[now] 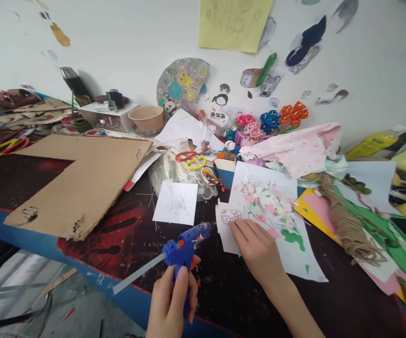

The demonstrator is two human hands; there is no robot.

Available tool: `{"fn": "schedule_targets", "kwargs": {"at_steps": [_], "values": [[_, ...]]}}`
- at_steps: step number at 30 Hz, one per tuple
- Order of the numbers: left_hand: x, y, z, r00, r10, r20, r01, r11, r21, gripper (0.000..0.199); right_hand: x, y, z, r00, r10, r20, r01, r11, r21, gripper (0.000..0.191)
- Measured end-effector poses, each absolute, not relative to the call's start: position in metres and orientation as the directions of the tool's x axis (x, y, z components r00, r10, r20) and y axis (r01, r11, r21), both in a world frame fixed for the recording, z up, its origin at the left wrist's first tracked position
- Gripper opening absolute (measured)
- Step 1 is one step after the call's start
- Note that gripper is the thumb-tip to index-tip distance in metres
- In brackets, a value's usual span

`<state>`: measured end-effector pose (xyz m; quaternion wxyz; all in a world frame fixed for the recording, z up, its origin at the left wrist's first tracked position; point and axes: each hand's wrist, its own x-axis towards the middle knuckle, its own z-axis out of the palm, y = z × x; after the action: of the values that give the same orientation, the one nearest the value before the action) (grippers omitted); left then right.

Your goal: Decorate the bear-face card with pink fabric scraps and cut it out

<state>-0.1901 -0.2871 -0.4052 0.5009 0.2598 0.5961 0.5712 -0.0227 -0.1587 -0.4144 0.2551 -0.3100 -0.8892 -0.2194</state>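
Your left hand (171,298) wraps its fingers round the glue gun (186,249). Your right hand (259,249) touches the drawn-on paper (228,215), pinch unclear; keep the nozzle (208,227) off it.

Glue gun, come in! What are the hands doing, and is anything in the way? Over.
Left hand gripping blue glue gun. Right hand touching small drawn paper. Scrap-covered white sheet close beside. Over.
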Motion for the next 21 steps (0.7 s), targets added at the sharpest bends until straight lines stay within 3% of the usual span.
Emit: {"fn": "schedule_targets", "kwargs": {"at_steps": [17, 21], "values": [[-0.1904, -0.2824, -0.4009, -0.377, 0.884, -0.278, -0.166, 0.231, 0.959, 0.045, -0.0234, -0.1580, -0.4132, -0.689, 0.436, 0.579, 0.665, 0.697, 0.266, 0.026], [-0.1895, -0.2816, -0.3996, -0.378, 0.884, -0.275, -0.164, 0.228, 0.960, 0.046, -0.0225, -0.1580, -0.4166, -0.680, 0.467, 0.565, 0.671, 0.708, 0.221, 0.022]]}}
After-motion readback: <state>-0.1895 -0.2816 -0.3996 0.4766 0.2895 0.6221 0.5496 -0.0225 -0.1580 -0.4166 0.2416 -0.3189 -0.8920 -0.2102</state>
